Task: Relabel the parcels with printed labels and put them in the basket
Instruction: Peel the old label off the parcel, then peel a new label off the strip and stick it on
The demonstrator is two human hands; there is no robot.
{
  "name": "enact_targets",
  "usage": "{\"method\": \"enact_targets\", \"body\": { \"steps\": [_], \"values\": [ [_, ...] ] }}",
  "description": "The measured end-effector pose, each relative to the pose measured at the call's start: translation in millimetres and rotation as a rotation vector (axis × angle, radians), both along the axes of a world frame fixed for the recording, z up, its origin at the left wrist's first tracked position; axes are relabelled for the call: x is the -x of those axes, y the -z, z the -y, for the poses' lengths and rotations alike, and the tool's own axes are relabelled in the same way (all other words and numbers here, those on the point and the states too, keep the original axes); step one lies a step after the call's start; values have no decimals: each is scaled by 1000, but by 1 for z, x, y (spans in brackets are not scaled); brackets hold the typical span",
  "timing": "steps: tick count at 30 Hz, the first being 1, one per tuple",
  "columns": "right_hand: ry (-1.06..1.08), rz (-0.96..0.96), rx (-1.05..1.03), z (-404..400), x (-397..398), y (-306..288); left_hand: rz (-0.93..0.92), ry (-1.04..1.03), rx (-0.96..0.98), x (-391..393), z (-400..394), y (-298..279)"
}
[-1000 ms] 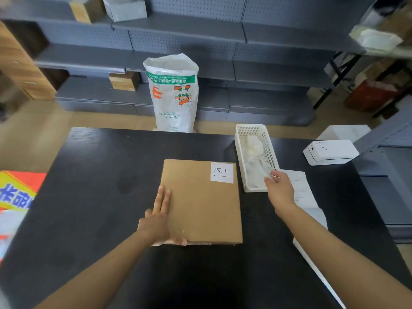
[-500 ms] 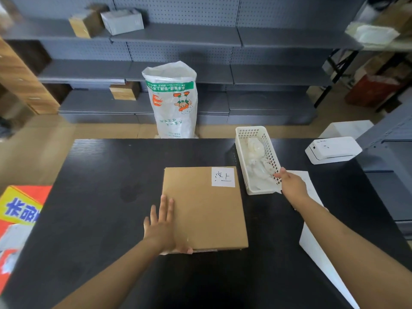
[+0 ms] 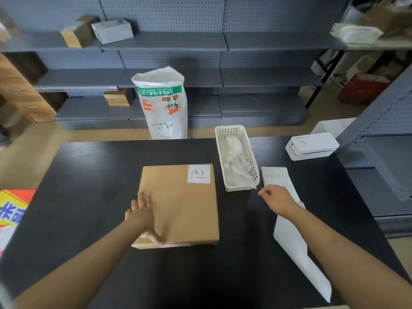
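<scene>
One parcel (image 3: 180, 204) lies flat near the middle of the black table (image 3: 89, 175), a thin brown cardboard box carrying a small white handwritten label (image 3: 199, 174) on its far right corner. The left hand (image 3: 142, 211) rests open along the parcel's left edge, fingers straight and thumb at the near corner, so its grip is only a flat press. The right hand (image 3: 277, 198) hovers loosely curled, holding nothing, above the strip of printed labels (image 3: 276, 177) lying just right of the white basket (image 3: 250, 166). The likely trouble is that a label peeled carelessly could curl, stick to itself or go on crooked, and the lightly pressed parcel could slide when rubbed. The basket already holds crumpled white paper and looks too narrow for this wide, flat parcel to sit inside.
</scene>
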State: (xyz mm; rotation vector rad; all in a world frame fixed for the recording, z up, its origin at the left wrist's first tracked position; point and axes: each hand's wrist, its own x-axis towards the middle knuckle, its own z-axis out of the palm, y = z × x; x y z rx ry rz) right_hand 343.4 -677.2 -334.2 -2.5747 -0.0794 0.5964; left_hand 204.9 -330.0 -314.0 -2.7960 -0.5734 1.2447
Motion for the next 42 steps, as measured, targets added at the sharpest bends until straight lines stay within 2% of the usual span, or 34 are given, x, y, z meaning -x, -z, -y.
{"method": "enact_targets", "body": {
  "steps": [4,7,16,29,42],
  "values": [
    [-173,4,13,13,-9,-3,-81,40,-158,-10,23,-13],
    [-264,11,10,22,-15,-11,-66,20,-204,-17,41,-18],
    [-401,43,1,53,-24,-37,166,24,-93,-62,139,-30],
    [-220,16,56,123,-40,-35,463,253,130,-142,248,-35],
    [-231,-45,14,158,-91,-5,405,270,221,-205,319,-6]
  ]
}}
